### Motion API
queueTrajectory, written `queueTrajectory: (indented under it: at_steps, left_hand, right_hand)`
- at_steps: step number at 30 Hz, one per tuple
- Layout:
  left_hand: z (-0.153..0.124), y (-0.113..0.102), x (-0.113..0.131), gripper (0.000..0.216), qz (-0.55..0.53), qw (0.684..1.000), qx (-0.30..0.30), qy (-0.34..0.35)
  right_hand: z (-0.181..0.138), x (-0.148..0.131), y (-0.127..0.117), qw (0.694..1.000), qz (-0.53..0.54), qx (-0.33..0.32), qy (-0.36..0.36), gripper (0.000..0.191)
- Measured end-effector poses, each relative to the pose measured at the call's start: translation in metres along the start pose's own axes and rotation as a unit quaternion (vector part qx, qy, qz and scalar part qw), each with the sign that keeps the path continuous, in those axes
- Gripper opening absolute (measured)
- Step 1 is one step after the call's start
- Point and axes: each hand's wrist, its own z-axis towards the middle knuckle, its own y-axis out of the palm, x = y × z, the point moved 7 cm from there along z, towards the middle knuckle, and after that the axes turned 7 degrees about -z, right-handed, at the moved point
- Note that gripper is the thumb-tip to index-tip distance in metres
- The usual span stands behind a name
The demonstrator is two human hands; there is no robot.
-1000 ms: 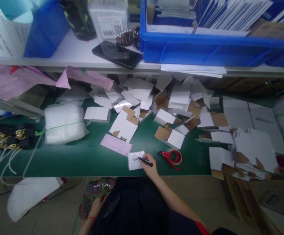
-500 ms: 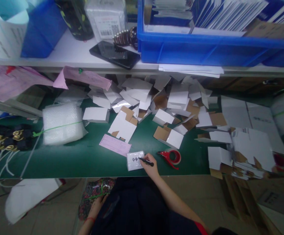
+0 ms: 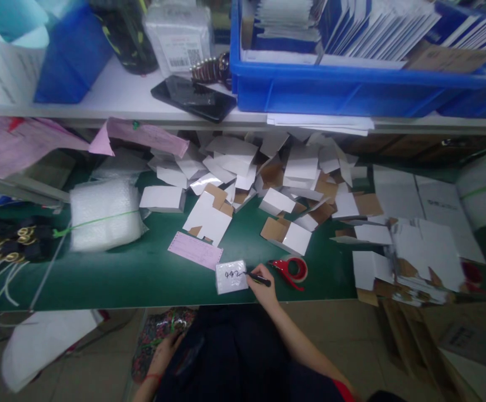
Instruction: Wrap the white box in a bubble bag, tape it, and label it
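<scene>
My right hand (image 3: 263, 285) grips a black marker (image 3: 258, 278) with its tip at the right edge of a small white packet (image 3: 231, 276) that lies near the front edge of the green table (image 3: 142, 273). Black handwriting runs across the packet. My left hand (image 3: 163, 352) hangs below the table at my left side, resting on a patterned bag (image 3: 159, 329); its fingers are partly hidden. A pink slip (image 3: 195, 250) lies just left of the packet.
A red tape dispenser (image 3: 293, 269) sits right of my right hand. Several flat white cartons (image 3: 268, 178) are heaped behind. A bubble-wrap bundle (image 3: 102, 215) stands at the left, cables (image 3: 0, 251) further left. The shelf above holds a phone (image 3: 192, 97) and a blue crate (image 3: 351, 84).
My right hand has moved the marker rightward across the packet, and more black writing shows on it. The view has shifted slightly; my left hand stays by the bag.
</scene>
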Motion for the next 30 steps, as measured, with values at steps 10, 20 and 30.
queueTrajectory:
  at_steps: [10,20,30]
  left_hand:
    - [-0.057,-0.051,0.141,0.057,-0.124,0.970,0.032,0.205]
    - [-0.095,-0.061,0.190,0.041,-0.158,0.946,-0.001,0.283]
    - [-0.096,-0.053,0.177,0.056,-0.183,0.939,-0.089,0.278]
  right_hand:
    - [-0.009,-0.057,0.015,0.963,0.212,-0.129,0.104,0.032]
    - [-0.031,-0.098,0.056,0.926,0.282,-0.219,0.122,0.045]
    - [-0.051,-0.117,0.088,0.895,0.265,-0.335,0.127,0.052]
